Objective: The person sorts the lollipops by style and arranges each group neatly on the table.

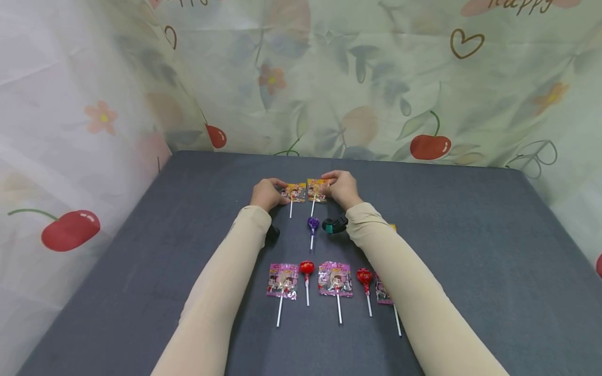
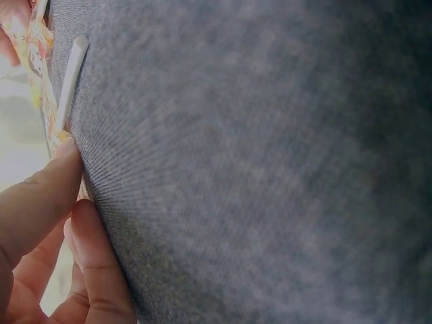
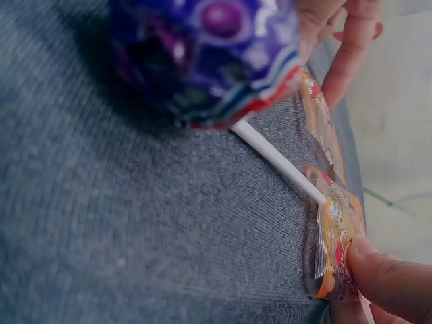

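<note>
Cream sleeves point(image 1: 216, 303); yellow-wrapped lollipops point(image 1: 295, 191), side by side, between pinching hands point(image 1: 345, 190)

Light is soft (shadows faint); wrist views are partly blurred.

You wear long, plain cream sleeves, the left sleeve point(image 1: 218, 292) fairly smooth along the forearm, the right sleeve point(image 1: 414, 282) gathered into soft creases near its cuff point(image 1: 364, 213). Your left hand point(image 1: 266, 195) and right hand point(image 1: 344, 189) are bare. At your right wrist sits a small black device point(image 1: 339, 225) with a rounded end and a teal patch point(image 1: 329, 228); at your left wrist, a dark piece point(image 1: 273, 234) shows only partly beside the sleeve.
</note>
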### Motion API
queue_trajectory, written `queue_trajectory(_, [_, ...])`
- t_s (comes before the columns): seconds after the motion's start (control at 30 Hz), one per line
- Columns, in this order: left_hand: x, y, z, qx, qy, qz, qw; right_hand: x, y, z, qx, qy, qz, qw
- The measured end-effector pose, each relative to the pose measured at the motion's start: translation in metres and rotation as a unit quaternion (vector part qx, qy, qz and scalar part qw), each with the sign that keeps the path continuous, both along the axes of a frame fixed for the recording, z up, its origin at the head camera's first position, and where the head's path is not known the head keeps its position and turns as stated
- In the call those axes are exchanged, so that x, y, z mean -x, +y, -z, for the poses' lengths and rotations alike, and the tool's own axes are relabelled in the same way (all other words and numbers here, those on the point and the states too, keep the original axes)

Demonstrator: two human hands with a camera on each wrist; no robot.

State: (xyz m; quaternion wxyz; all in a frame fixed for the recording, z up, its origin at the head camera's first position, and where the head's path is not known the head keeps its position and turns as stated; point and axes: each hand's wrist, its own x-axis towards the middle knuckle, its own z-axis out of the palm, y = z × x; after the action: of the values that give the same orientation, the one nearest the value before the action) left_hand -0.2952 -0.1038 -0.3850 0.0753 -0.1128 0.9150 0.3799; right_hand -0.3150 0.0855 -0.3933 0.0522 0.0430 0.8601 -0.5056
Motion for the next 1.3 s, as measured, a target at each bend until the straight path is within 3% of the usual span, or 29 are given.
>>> queue_trajectory(0.13, [0.0007, -0.0003, 0.0005, -0.002, -0.001, -0.002, 1.0, -0.0012, -0.0027, 0.0003, -0.053, 0.026, -0.007, 0.9982])
queue_trajectory(0.33, [0.0007, 0.0, 0.0012, 0.006, -0.001, 0.002, 1.0, -0.0027, -0.0075, -0.0007, -0.086, 0.046, -0.012, 0.9952])
queue_trajectory(0.83, [-0.0017, 0.0031, -0.0031, 0.007, 0.003, 0.009, 0.9999, 0.0022, -0.0049, -0.0018, -0.144, 0.052, -0.032, 0.9878])
queue_trajectory(1.3, [0.0005, 0.0027, -0.0022, 0.005, -0.005, -0.005, 1.0, 0.0057, -0.0036, -0.0012, -0.155, 0.038, -0.047, 0.986])
